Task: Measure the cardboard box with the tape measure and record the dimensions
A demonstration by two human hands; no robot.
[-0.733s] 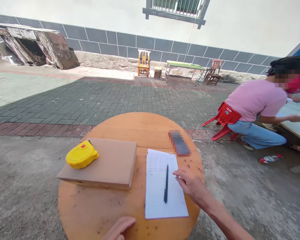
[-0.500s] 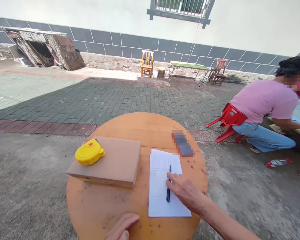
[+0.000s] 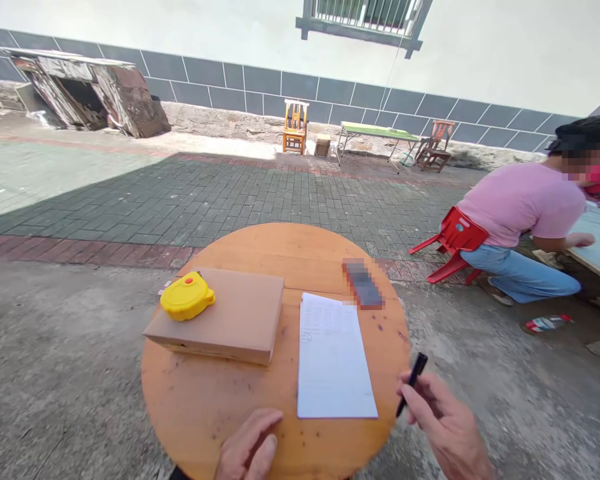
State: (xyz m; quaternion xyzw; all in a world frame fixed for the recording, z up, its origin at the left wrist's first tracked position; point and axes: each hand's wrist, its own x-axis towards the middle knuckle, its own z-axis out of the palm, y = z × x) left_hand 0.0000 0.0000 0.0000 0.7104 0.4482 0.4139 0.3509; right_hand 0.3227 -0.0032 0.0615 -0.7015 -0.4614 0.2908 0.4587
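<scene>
My right hand point(image 3: 445, 417) pinches a black pen point(image 3: 413, 383) between thumb and fingers, just past the right edge of the round wooden table point(image 3: 220, 407). Its tip points down. To the left of that hand lies a stack of white paper point(image 3: 334, 377), with faint writing and a small round mark on the top part. My left hand point(image 3: 250, 443) is at the near edge of the table, fingers stretched out and thumb apart, holding nothing. A yellow tape measure point(image 3: 186, 297) sits on a flat brown cardboard box point(image 3: 245, 310) on the table's left side.
A blurred phone-like object point(image 3: 363, 283) lies at the table's right. Beyond it, a person in a pink shirt point(image 3: 525, 200) sits on a red plastic chair point(image 3: 460, 233) at another table. A bottle point(image 3: 545, 324) lies on the ground by that person.
My right hand has picked the pen up off the paper and carried it right, beyond the table's edge. My left hand shows further into view.
</scene>
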